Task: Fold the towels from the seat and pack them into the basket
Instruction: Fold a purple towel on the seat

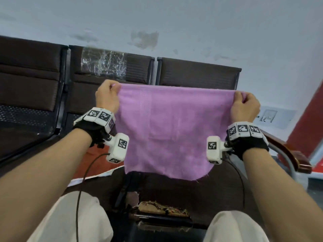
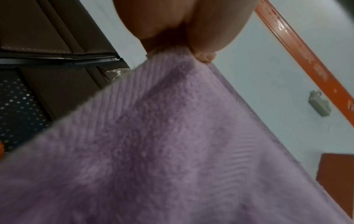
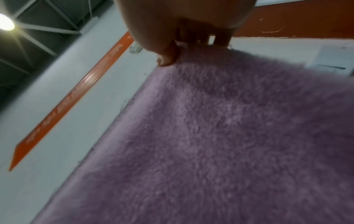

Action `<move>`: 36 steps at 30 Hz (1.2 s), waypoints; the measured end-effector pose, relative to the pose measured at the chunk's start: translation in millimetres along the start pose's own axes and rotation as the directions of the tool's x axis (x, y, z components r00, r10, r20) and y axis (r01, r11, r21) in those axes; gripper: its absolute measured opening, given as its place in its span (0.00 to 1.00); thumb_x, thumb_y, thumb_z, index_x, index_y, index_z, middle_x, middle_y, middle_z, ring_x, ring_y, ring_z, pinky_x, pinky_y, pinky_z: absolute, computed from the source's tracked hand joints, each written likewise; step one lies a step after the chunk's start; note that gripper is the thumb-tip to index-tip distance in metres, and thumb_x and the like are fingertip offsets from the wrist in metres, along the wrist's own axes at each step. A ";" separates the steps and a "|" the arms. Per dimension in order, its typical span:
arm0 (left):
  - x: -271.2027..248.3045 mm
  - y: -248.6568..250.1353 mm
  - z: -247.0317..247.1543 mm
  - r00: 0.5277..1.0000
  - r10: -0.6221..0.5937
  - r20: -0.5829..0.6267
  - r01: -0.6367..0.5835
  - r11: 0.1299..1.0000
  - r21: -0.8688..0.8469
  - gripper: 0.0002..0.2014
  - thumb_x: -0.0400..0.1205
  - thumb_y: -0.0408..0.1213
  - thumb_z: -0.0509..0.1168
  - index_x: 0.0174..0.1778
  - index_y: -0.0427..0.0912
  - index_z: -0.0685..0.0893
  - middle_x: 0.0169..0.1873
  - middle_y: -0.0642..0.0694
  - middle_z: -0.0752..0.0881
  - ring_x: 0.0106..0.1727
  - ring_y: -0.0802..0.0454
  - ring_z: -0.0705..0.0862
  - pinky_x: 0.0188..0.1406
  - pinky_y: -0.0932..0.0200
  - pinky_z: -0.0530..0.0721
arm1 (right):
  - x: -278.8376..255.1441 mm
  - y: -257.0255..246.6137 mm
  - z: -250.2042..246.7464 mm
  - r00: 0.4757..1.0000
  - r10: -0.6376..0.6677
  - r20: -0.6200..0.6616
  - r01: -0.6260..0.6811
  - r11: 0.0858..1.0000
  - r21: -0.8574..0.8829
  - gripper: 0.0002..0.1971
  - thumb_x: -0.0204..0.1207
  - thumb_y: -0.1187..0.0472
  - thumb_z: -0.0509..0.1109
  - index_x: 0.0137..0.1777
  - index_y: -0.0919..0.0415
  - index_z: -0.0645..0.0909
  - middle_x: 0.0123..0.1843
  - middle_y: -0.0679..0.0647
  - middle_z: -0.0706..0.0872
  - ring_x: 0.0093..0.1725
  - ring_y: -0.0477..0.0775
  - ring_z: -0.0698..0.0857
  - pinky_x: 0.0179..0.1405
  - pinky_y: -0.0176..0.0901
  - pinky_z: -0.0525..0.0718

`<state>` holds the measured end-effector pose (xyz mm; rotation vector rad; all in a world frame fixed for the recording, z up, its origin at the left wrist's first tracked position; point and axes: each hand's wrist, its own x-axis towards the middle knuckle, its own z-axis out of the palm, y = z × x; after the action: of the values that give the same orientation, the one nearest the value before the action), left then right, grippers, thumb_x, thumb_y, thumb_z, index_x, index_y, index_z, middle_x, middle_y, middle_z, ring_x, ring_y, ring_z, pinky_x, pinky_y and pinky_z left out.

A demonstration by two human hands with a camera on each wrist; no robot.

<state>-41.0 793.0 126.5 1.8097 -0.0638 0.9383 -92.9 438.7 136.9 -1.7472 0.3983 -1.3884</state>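
Note:
A pink-purple towel [image 1: 167, 130] hangs stretched flat in the air above the dark seat [image 1: 174, 191] in front of me. My left hand [image 1: 107, 96] pinches its upper left corner, and my right hand [image 1: 245, 107] pinches its upper right corner. The top edge runs taut between them and the lower edge hangs free. In the left wrist view the towel [image 2: 162, 151] fills the frame below my pinching left hand [image 2: 184, 50]. The right wrist view shows the towel [image 3: 220, 144] under my right hand [image 3: 182, 50], thumb on the cloth. No basket is in view.
A row of dark brown seats [image 1: 197, 74] stands against a grey wall [image 1: 174, 23]. An orange cloth [image 1: 90, 163] lies on the seat at lower left. A wooden armrest [image 1: 290, 154] sits at the right. My knees [image 1: 73, 219] are at the bottom.

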 end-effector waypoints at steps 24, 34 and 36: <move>-94.0 -86.3 108.4 0.815 -0.228 0.533 0.410 0.877 -0.252 0.05 0.77 0.31 0.71 0.40 0.46 0.89 0.41 0.48 0.89 0.44 0.58 0.85 0.51 0.64 0.82 | -101.0 78.8 48.7 0.415 0.247 0.876 -0.741 0.650 0.168 0.07 0.76 0.70 0.68 0.49 0.70 0.86 0.41 0.59 0.87 0.37 0.50 0.86 0.36 0.34 0.85; -104.9 -79.6 115.1 0.542 -0.296 0.786 0.524 0.850 -0.042 0.10 0.82 0.26 0.60 0.50 0.41 0.85 0.38 0.40 0.82 0.32 0.53 0.80 0.32 0.60 0.80 | -123.9 86.7 57.4 0.426 0.010 0.904 0.128 0.989 -0.072 0.07 0.73 0.66 0.72 0.39 0.54 0.88 0.36 0.51 0.90 0.36 0.49 0.87 0.42 0.37 0.86; -108.3 -79.7 116.5 0.524 -0.267 0.808 0.503 0.863 -0.041 0.09 0.83 0.26 0.61 0.54 0.39 0.84 0.38 0.40 0.83 0.34 0.52 0.81 0.35 0.57 0.83 | -123.7 83.5 60.4 0.495 -0.099 0.863 0.180 0.984 0.010 0.07 0.72 0.61 0.72 0.36 0.48 0.85 0.38 0.45 0.87 0.39 0.44 0.85 0.43 0.32 0.81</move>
<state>-14.1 694.1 -19.0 1.7323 -0.3077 -0.2524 -58.5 500.0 -8.0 -2.3284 -0.2726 -0.4117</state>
